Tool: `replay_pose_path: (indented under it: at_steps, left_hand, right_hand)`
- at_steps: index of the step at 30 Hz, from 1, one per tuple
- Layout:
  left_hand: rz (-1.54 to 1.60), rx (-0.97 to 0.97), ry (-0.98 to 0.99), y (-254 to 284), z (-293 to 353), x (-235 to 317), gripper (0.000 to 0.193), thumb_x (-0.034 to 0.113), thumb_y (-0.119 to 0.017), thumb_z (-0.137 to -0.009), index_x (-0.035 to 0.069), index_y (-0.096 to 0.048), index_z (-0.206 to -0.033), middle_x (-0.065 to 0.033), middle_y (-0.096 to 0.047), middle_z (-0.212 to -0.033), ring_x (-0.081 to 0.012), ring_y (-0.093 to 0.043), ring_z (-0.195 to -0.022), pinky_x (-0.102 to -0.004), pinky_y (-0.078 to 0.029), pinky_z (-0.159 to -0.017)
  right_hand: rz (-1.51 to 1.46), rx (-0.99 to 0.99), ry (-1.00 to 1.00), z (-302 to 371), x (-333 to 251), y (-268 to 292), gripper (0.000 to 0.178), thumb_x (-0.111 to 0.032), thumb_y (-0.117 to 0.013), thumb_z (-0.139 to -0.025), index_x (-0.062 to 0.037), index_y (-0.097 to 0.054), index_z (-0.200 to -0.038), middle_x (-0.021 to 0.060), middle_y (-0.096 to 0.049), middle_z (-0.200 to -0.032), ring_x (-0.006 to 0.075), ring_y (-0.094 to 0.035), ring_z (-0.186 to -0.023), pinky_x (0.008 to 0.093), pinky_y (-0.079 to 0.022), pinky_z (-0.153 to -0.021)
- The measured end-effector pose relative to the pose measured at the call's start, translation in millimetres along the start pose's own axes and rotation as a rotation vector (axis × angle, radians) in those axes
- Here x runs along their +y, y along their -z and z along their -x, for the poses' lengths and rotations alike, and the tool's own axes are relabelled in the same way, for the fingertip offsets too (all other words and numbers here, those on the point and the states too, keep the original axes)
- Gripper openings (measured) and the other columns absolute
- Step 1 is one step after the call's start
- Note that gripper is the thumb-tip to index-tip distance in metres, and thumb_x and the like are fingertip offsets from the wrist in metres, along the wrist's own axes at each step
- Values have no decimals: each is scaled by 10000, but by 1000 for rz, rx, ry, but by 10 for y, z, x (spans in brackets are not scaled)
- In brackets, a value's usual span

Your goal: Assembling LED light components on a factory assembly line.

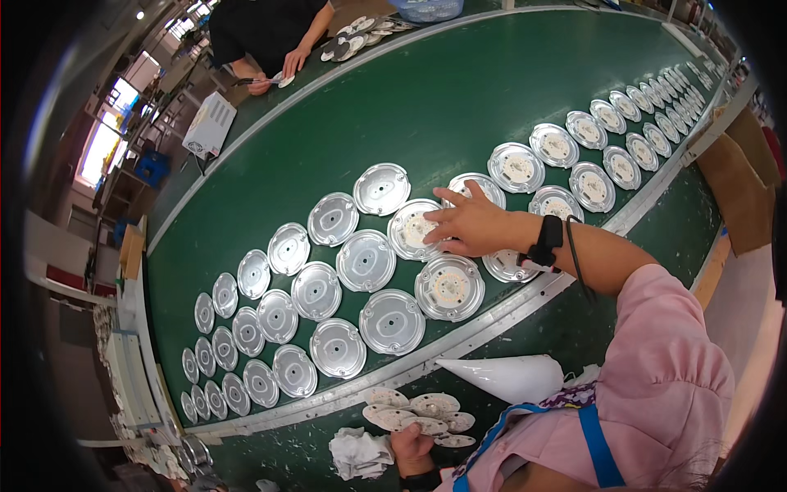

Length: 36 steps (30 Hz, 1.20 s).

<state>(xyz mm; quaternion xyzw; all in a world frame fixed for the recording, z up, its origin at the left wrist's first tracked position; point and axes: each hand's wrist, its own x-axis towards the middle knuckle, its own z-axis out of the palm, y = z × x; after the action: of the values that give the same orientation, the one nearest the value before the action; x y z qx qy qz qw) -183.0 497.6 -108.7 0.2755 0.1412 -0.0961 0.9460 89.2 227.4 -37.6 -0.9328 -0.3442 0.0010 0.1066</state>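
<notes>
about 21 bare silver plates (pixel 361 248) line the green belt (pixel 270 176) at left; the left hand (pixel 412 445), clamped on at least six pale round circuit boards (pixel 434 403), sits below one board-fitted plate (pixel 405 231), just left of the nearer right hand (pixel 471 221), fingers spread apart, contact unclear.

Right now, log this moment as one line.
left hand: holding round white boards; right hand: fingers spread over board-fitted silver disc; green table: rows of silver discs
</notes>
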Motion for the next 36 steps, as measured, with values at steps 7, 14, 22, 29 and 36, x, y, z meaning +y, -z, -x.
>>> replay_pose_path:
  at_steps: [7, 14, 22, 29, 36]
  left_hand:
    - [39, 2, 49, 32, 5, 20, 611, 41, -641, -656, 87, -382, -1208, -139, -519, -1087, -365, -506, -995, -548, -406, -843]
    - [16, -6, 16, 20, 7, 25, 610, 87, -634, -666, 43, -369, -1214, -190, -533, -1069, -358, -537, -964, -523, -434, -828]
    - [29, 16, 10, 69, 20, 21, 604, 72, -629, -662, 39, -373, -1208, -192, -538, -1058, -362, -542, -954, -525, -436, -824]
    - [11, 12, -20, 103, 19, 31, 598, 71, -625, -661, 41, -379, -1206, -187, -541, -1056, -365, -542, -953, -523, -438, -822]
    - [5, 19, -14, 80, 13, 48, 627, 73, -624, -655, 55, -364, -1225, -180, -538, -1066, -363, -541, -954, -527, -438, -823]
  right_hand:
    - [-24, -23, 9, -5, 28, 46, 234, -292, -561, -785, -285, -615, -1012, 2, -469, -1244, 297, -272, -1249, 597, -194, -934]
    - [-33, -97, 42, -54, 55, 111, 238, -290, -552, -794, -287, -608, -1025, -1, -466, -1247, 282, -271, -1252, 593, -189, -944]
    - [-16, -153, 52, -68, 73, 151, 237, -288, -528, -809, -298, -598, -1035, -9, -462, -1248, 278, -265, -1255, 595, -194, -943]
    - [-10, -170, 50, -84, 64, 164, 231, -281, -526, -812, -291, -600, -1030, -15, -459, -1250, 278, -270, -1249, 590, -199, -943]
    - [-1, -155, 66, -87, 81, 150, 227, -278, -526, -812, -288, -601, -1026, -20, -464, -1240, 280, -293, -1232, 588, -211, -936]
